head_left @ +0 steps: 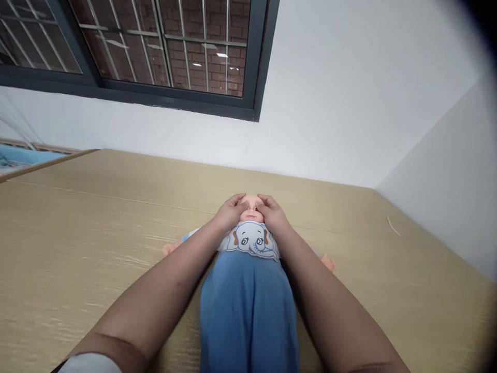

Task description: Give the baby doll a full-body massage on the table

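Note:
A baby doll (251,215) lies on its back on the wooden surface, its head away from me. It wears blue trousers (250,305) and a white top with an elephant face (252,241) on the chest. My left hand (232,212) is curved round one side of the doll's head, the thumb on the face by one eye. On the other side my right hand (272,211) grips the head likewise, its thumb near the other eye. The doll's arms stretch outward, with one small hand (173,247) left of my forearm and the other (328,261) to the right.
The pale wooden surface (97,223) reaches back to a white wall (330,93). A dark-framed window (171,46) with metal bars is above at the left. Something light blue (27,154) shows past the left edge. A thin strand (393,226) lies at the right.

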Demonstrator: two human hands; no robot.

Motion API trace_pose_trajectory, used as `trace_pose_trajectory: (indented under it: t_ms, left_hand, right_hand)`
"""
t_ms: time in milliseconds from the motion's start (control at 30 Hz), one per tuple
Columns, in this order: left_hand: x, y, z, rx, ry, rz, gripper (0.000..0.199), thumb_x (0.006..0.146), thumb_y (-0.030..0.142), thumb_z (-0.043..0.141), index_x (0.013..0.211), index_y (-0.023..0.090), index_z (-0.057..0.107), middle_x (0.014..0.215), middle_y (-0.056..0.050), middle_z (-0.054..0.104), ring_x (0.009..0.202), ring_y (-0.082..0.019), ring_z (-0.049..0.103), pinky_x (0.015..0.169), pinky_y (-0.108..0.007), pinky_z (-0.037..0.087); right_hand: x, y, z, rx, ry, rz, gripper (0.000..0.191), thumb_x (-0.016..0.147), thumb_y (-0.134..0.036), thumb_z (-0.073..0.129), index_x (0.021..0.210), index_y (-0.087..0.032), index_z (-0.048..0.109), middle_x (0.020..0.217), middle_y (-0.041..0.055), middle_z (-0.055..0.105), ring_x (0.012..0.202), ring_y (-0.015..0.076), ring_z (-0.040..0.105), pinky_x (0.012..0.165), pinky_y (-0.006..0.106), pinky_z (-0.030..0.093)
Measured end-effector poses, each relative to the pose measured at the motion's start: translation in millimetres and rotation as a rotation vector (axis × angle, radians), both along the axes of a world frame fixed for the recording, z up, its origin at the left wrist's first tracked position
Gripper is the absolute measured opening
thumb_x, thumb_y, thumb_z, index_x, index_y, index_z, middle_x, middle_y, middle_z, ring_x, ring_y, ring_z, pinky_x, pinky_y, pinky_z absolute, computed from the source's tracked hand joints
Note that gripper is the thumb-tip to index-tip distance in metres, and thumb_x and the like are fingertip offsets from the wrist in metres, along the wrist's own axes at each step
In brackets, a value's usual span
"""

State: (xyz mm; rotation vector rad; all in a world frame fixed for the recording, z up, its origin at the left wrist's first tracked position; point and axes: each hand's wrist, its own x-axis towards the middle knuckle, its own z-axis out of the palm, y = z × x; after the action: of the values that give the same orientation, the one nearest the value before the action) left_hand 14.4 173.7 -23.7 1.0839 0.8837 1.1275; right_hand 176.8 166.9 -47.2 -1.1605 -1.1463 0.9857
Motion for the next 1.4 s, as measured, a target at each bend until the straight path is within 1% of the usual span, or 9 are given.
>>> trace_pose_trajectory:
  t_ms: [167, 333, 400, 500, 600, 800, 933, 1133, 1400]
  left_hand:
    - [-1, 3, -1.4, -0.128, -0.118, 0.009, 0.039, 0.088, 0.017, 0.061, 0.127, 0.015, 0.063, 0.117, -0.013, 0.07, 0.099, -0.022, 0.068, 0.095, -0.038, 0.053]
    - [-3, 6, -2.2, -0.197, -0.17, 0.013, 0.041, 0.087, 0.013, 0.059, 0.128, 0.015, 0.062, 0.115, -0.014, 0.07, 0.097, -0.024, 0.07, 0.093, -0.041, 0.055]
    - [-2, 6, -3.2, -0.185, -0.172, 0.016, 0.04, 0.087, 0.015, 0.061, 0.126, 0.015, 0.062, 0.115, -0.015, 0.07, 0.098, -0.025, 0.07, 0.093, -0.041, 0.055]
    - [-1, 6, -4.1, -0.083, -0.178, -0.009, 0.034, 0.088, 0.023, 0.064, 0.121, 0.013, 0.064, 0.114, -0.014, 0.07, 0.1, -0.023, 0.068, 0.094, -0.038, 0.054]
    - [-1, 4, -2.9, 0.008, -0.111, -0.041, 0.043, 0.084, 0.029, 0.072, 0.123, 0.014, 0.062, 0.116, -0.013, 0.07, 0.101, -0.022, 0.067, 0.094, -0.036, 0.053]
    - [-2, 0, 0.7, 0.073, 0.036, 0.012, 0.054, 0.077, 0.03, 0.081, 0.125, 0.014, 0.062, 0.121, -0.013, 0.068, 0.105, -0.023, 0.066, 0.093, -0.034, 0.053]
    - [-1, 0, -0.2, 0.051, 0.032, 0.013, 0.053, 0.077, 0.031, 0.08, 0.125, 0.016, 0.062, 0.12, -0.013, 0.069, 0.103, -0.023, 0.067, 0.092, -0.035, 0.054]
    - [-1, 3, -2.2, -0.059, -0.096, -0.008, 0.043, 0.084, 0.021, 0.069, 0.126, 0.015, 0.062, 0.114, -0.012, 0.07, 0.096, -0.02, 0.069, 0.093, -0.036, 0.054]
    - [-3, 6, -4.6, -0.116, -0.133, 0.009, 0.045, 0.084, 0.023, 0.07, 0.127, 0.016, 0.064, 0.122, -0.015, 0.069, 0.108, -0.025, 0.067, 0.096, -0.039, 0.054]
  right_hand:
    - [2, 1, -1.9, -0.034, 0.148, 0.055, 0.048, 0.072, -0.036, 0.072, 0.118, -0.024, 0.068, 0.122, 0.0049, 0.069, 0.111, 0.0252, 0.063, 0.1, 0.041, 0.049]
    - [3, -4, 1.9, -0.075, 0.222, 0.111, 0.052, 0.07, -0.031, 0.071, 0.122, -0.025, 0.067, 0.131, 0.0053, 0.066, 0.114, 0.0264, 0.064, 0.099, 0.043, 0.052]
    - [3, -5, 3.0, -0.072, 0.213, 0.114, 0.053, 0.071, -0.032, 0.07, 0.123, -0.025, 0.067, 0.132, 0.0056, 0.065, 0.115, 0.0268, 0.063, 0.099, 0.044, 0.051]
    - [1, -6, 3.9, -0.042, 0.154, 0.087, 0.051, 0.074, -0.037, 0.071, 0.123, -0.024, 0.066, 0.128, 0.006, 0.067, 0.115, 0.0271, 0.062, 0.1, 0.043, 0.051]
    - [0, -7, 5.4, 0.005, 0.052, 0.034, 0.052, 0.072, -0.042, 0.078, 0.12, -0.025, 0.066, 0.124, 0.0049, 0.067, 0.116, 0.027, 0.06, 0.103, 0.043, 0.048]
    - [-1, -9, 8.7, 0.046, -0.074, -0.036, 0.051, 0.069, -0.044, 0.083, 0.113, -0.025, 0.067, 0.118, 0.0041, 0.067, 0.115, 0.0269, 0.058, 0.106, 0.045, 0.042]
    - [0, -6, 4.9, 0.037, -0.022, -0.018, 0.046, 0.073, -0.042, 0.078, 0.114, -0.026, 0.068, 0.116, 0.0038, 0.069, 0.111, 0.0255, 0.061, 0.101, 0.042, 0.047]
    - [2, -2, -0.7, 0.0, 0.13, 0.038, 0.047, 0.073, -0.038, 0.075, 0.117, -0.025, 0.068, 0.12, 0.0048, 0.069, 0.111, 0.0254, 0.063, 0.099, 0.041, 0.05]
    - [5, -7, 4.4, -0.077, 0.26, 0.121, 0.054, 0.069, -0.03, 0.072, 0.122, -0.025, 0.066, 0.129, 0.0051, 0.067, 0.113, 0.0263, 0.065, 0.1, 0.044, 0.051]
